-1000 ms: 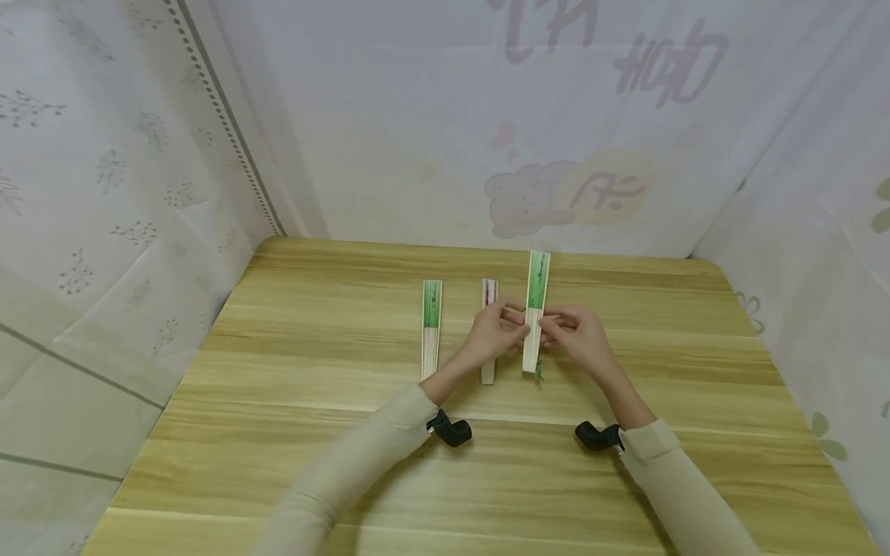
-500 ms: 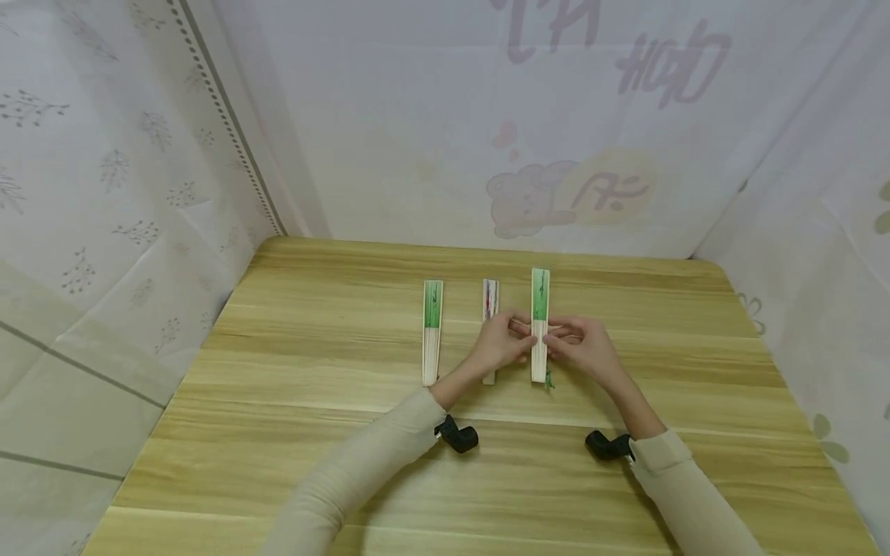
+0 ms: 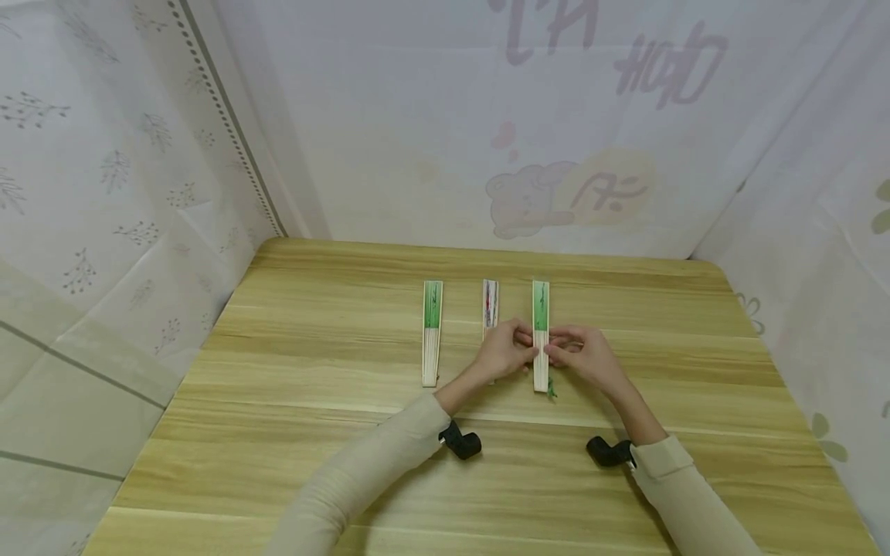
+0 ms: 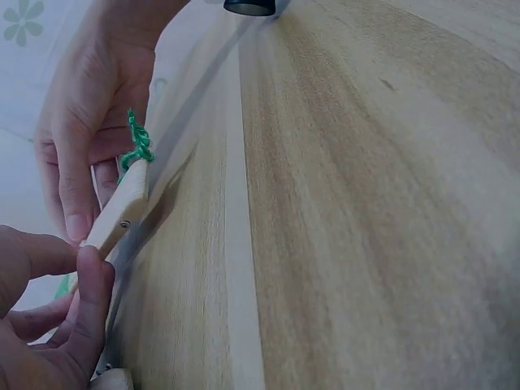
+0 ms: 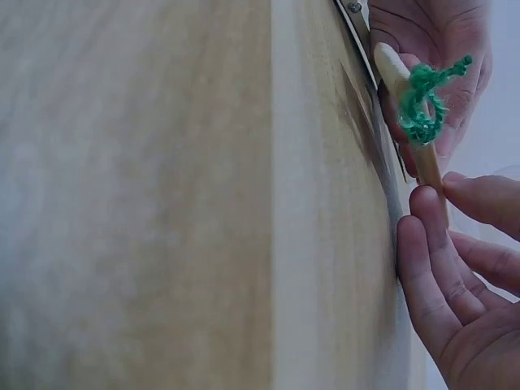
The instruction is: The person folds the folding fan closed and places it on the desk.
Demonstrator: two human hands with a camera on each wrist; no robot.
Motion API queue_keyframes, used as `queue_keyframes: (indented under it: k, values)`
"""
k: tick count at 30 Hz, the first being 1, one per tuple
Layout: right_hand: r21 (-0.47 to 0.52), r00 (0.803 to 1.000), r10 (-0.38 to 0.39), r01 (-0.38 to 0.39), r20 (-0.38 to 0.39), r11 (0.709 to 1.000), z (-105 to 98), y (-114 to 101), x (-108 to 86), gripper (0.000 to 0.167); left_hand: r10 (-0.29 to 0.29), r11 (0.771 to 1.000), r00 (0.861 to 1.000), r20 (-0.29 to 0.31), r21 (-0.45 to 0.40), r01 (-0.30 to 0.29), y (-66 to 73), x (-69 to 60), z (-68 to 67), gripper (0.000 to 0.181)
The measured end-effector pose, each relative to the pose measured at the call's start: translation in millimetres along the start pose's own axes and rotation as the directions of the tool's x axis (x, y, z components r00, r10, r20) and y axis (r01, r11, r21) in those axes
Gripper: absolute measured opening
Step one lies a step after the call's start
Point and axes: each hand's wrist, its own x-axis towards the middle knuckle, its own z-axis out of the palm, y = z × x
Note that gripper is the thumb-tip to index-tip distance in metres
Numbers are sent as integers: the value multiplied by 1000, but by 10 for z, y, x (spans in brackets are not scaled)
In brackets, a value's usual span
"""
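Note:
A folded hand fan (image 3: 540,307), green above with pale ribs below, is between my two hands. My left hand (image 3: 504,351) pinches its left edge, and my right hand (image 3: 589,360) pinches its right edge, both about the ribs. Its green cord (image 5: 421,110) hangs at the pivot end. The wrist views show this end slightly above the table, with a shadow under it. Left of it lies a second folded fan (image 3: 490,297), white with purple and red marks, its lower part mostly hidden by my left hand. Farther left lies another green folded fan (image 3: 432,332).
The fans are on a wood-grain table (image 3: 313,363) that meets a pale printed cloth (image 3: 389,139) at the back. Patterned cloth also hangs at both sides. Black wrist devices (image 3: 462,441) sit under both wrists, near the tabletop.
Both hands have brought the green fan down toward the near side and slightly right, straightening it alongside the others. The two other fans have not moved.

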Motion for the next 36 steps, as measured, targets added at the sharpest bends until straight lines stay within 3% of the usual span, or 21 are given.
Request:
queue_keyframes:
  k: [14,24,36]
  values:
    - [-64,999,33,-32,16,997,9,-39,18,39,-23,998,1000,15,59,22,18,30,29,30]
    - [-105,994,110,-110,-8,988,27,-102,22,36,-17,977,1000,-16,210,20,59,32,38,30]
    - [-128,992,124,-124,-4,984,34,-102,59,30,5,969,1000,-10,249,-2,71,-17,-38,33]
